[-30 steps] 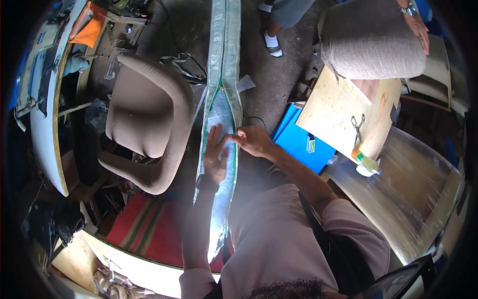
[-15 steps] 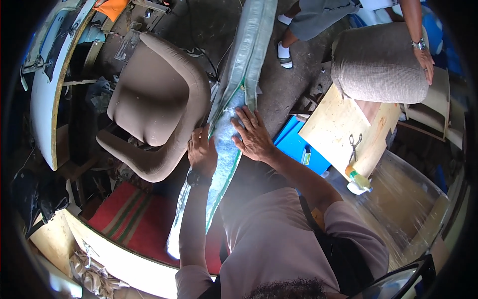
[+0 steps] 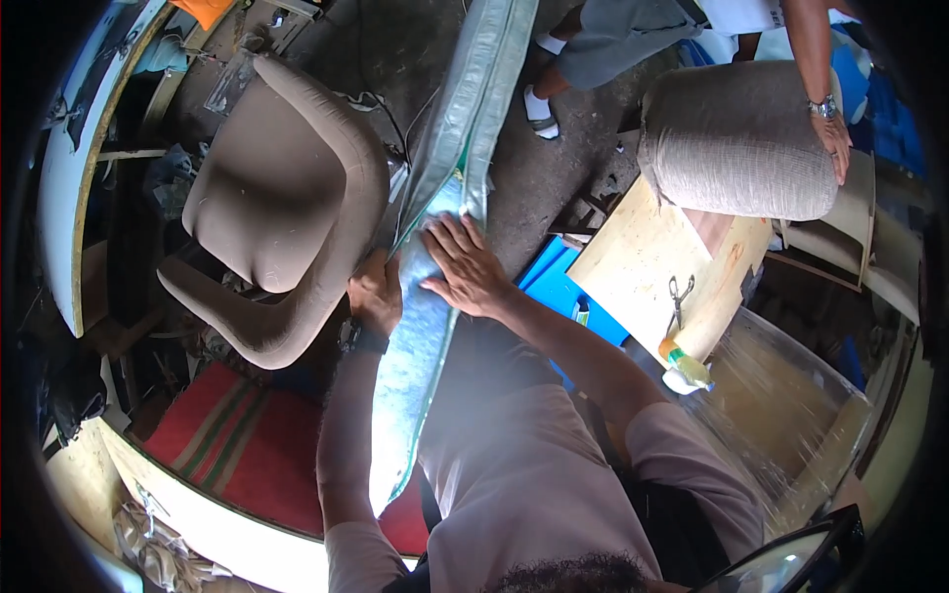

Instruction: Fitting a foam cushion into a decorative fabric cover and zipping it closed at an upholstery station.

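A long, narrow cushion with a shiny grey-green cover (image 3: 473,94) stretches from the top of the view toward my body. Its cover is parted along the near side, where pale blue-white padding (image 3: 410,366) shows between green-edged seams. At the cushion's left edge, my left hand (image 3: 374,295) is closed with its fingers curled at the cover, the fingertips partly hidden. My right hand (image 3: 462,265) lies on top of the padding just below the point where the cover parts, its fingers stretched out and somewhat spread.
Left of the cushion stands a brown upholstered armchair (image 3: 267,188). On the right, another person's hand (image 3: 832,143) rests on a grey fabric cushion (image 3: 741,143) over a wooden board (image 3: 633,267). Scissors (image 3: 679,296) and a small bottle (image 3: 684,366) lie on the board. A red striped fabric (image 3: 247,435) is at lower left.
The near end of the cushion has swung right, toward my body, showing more padding. My left hand has slipped lower along its edge, while my right hand stays flat on the padding.
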The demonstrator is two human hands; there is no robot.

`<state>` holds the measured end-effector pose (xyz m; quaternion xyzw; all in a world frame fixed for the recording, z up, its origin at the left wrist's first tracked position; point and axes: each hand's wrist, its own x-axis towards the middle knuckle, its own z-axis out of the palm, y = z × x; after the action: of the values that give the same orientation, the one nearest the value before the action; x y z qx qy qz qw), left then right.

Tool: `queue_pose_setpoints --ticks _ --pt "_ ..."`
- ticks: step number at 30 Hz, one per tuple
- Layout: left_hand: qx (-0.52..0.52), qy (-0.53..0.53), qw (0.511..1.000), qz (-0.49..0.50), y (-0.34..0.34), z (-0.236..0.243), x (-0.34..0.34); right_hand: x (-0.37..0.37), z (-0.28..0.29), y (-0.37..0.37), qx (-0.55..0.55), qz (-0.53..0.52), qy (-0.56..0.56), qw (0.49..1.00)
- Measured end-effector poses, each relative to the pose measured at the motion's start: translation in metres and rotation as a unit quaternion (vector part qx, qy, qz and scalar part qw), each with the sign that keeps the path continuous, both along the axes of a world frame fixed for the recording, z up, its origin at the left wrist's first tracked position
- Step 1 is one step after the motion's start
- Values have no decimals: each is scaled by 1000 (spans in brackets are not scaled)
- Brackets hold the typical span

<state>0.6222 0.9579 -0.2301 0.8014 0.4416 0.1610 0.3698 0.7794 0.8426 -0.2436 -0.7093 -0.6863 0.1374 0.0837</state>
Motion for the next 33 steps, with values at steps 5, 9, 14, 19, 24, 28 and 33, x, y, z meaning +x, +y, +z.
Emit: queue_pose_setpoints --ticks 5,9,14,19,24,28,33 --pt "145 113 979 -90 -33 1 -4 -19 7 30 -31 16 -38 999" --pt "84 148 984 58 -93 10 7 -4 -2 27 54 -4 104 993" --pt "90 132 986 45 -112 2 1 3 4 18 41 -38 268 962" --pt "142 118 980 73 -94 -10 -12 32 25 32 179 -266 391 863" --pt "98 129 985 66 -81 -6 -19 69 31 77 181 -179 136 957" --pt "50 123 989 72 -75 -3 -18 73 42 91 83 -118 14 989" --pt "18 211 977 -22 -60 14 -8 71 41 101 43 -77 -35 995"
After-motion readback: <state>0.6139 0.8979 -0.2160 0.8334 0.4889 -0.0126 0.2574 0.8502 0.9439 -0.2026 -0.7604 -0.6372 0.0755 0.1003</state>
